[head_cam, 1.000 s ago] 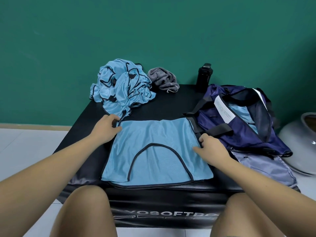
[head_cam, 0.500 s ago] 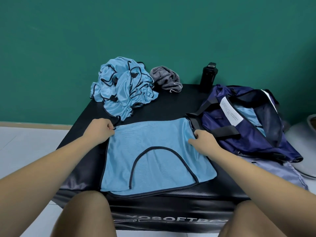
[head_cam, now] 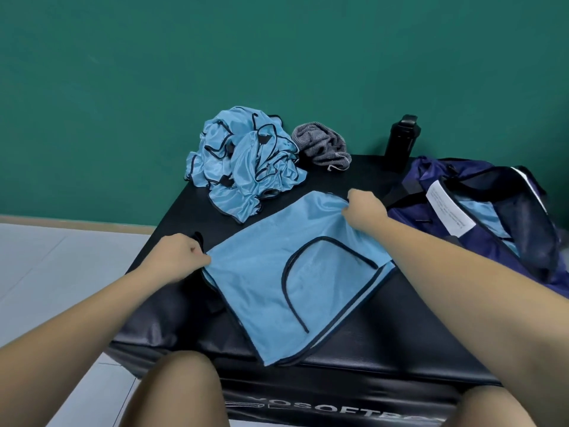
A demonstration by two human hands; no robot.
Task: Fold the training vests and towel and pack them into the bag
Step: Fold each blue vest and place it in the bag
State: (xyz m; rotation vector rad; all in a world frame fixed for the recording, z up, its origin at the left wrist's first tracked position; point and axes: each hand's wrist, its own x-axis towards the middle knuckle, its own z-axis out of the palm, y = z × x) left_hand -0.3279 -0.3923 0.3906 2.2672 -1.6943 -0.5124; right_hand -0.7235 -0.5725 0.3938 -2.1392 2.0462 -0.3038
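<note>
A light blue training vest (head_cam: 295,272) with dark trim lies folded on the black padded box (head_cam: 385,343), turned at an angle. My left hand (head_cam: 177,255) pinches its left corner. My right hand (head_cam: 365,211) grips its far corner, lifting that edge slightly. A crumpled pile of blue vests (head_cam: 246,167) sits at the back of the box. Beside that pile lies a bunched grey striped towel (head_cam: 323,146). The navy bag (head_cam: 480,217) stands open at the right, with blue fabric showing inside it.
A black bottle (head_cam: 401,143) stands at the back edge by the green wall, just left of the bag. My knees are at the box's front edge. Pale floor tiles lie to the left.
Both hands have taken hold of the vest's corners and swung it counter-clockwise, so its right end now points away from me. The right hand moved up and back; the view shifted.
</note>
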